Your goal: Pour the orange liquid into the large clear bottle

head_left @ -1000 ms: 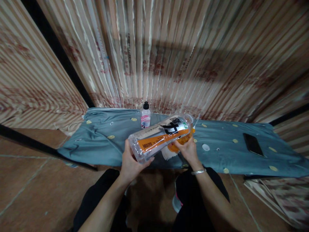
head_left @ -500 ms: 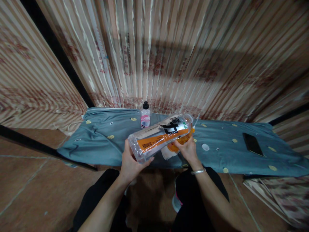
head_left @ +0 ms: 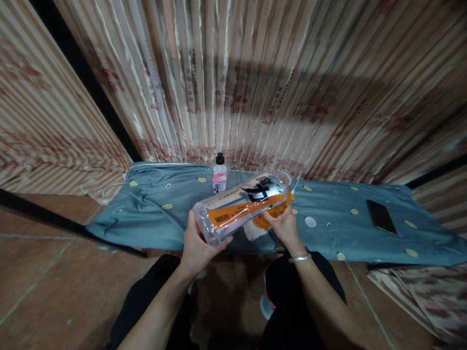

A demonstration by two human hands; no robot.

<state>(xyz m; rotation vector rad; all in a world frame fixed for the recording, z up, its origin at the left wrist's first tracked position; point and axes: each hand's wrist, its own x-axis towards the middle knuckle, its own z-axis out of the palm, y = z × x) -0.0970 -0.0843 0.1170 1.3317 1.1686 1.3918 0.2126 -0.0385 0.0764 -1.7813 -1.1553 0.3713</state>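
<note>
A large clear plastic bottle (head_left: 241,206) with an orange and silver label is held tilted, its mouth end up to the right. My left hand (head_left: 199,243) is closed round its base. My right hand (head_left: 284,226) is closed on an orange see-through container (head_left: 280,208) under the bottle's neck end, which partly hides it. A thin pale stick or tube (head_left: 298,180) rises beside the bottle's mouth. Below the bottle is a crumpled white tissue (head_left: 253,230). Whether liquid is flowing, I cannot tell.
A small clear bottle with a black cap (head_left: 219,175) stands behind on the blue-green cloth (head_left: 146,204) over the bench. To the right lie a white disc (head_left: 310,221) and a black phone (head_left: 381,217). Curtains hang behind, with dark metal poles (head_left: 87,78) at the sides.
</note>
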